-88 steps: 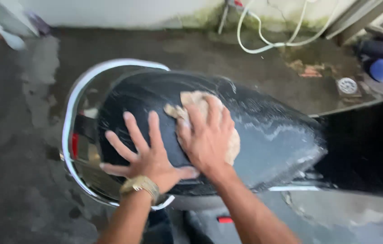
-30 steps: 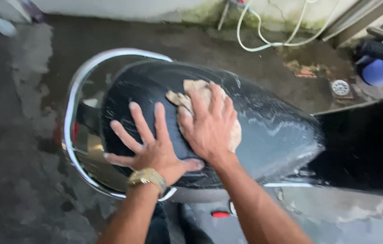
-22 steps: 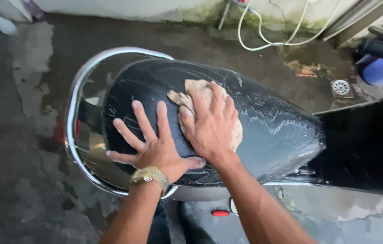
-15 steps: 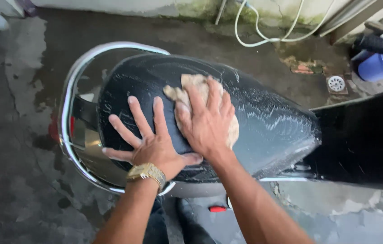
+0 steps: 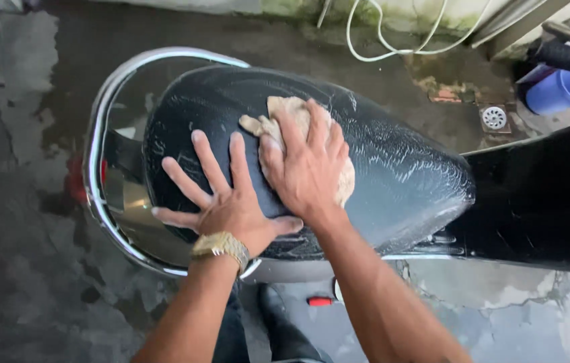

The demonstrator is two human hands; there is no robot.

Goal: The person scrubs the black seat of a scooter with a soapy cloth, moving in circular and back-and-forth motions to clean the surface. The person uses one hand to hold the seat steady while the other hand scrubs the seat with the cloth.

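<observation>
I am pressing my right hand (image 5: 308,168) flat on a tan soapy sponge (image 5: 291,117) atop the suds-covered black scooter seat (image 5: 392,175), left hand (image 5: 221,202) splayed empty beside it, unrinsed.

This was an outdoor wash spot, likely a house yard or back lane. The wet concrete floor (image 5: 16,269) was patchy and cracked, with a small round drain (image 5: 494,117) set into it. A stained wall base (image 5: 392,10) with green moss ran along the top, and a pale hose (image 5: 392,47) lay looped beside it. A blue plastic bucket (image 5: 560,91) stood near the corner. A black scooter seat (image 5: 392,175), covered in soap suds, filled the middle.
</observation>
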